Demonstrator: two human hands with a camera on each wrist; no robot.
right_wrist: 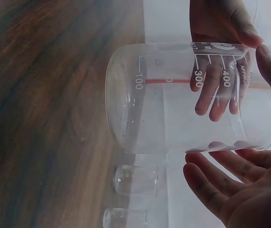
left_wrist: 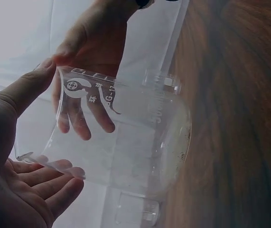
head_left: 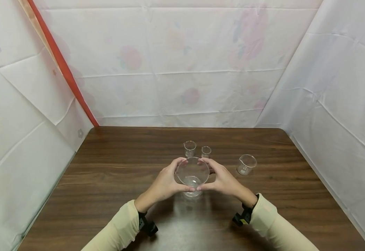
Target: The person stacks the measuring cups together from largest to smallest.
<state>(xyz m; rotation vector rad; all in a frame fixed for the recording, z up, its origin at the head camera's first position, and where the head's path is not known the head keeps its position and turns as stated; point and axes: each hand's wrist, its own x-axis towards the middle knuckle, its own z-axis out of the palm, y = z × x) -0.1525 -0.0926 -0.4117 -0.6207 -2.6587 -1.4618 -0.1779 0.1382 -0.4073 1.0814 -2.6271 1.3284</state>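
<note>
A large clear glass beaker (head_left: pixel 193 170) is held between both hands near the middle of the table. My left hand (head_left: pixel 167 177) grips its left side and my right hand (head_left: pixel 222 177) its right side. Both thumbs meet at the near side of the rim, and the fingers reach round the far side. White print and a graduated scale show on the beaker (right_wrist: pixel 163 116) in the right wrist view. Its base is close over the wood in both wrist views. Nothing shows inside it.
Two small glass beakers, one larger (head_left: pixel 190 149) and one smaller (head_left: pixel 206 152), stand just behind the hands. A medium beaker (head_left: pixel 247 165) stands to the right. The brown wooden table (head_left: pixel 107 167) is bordered by white patterned sheets (head_left: pixel 176 52) at the back and sides.
</note>
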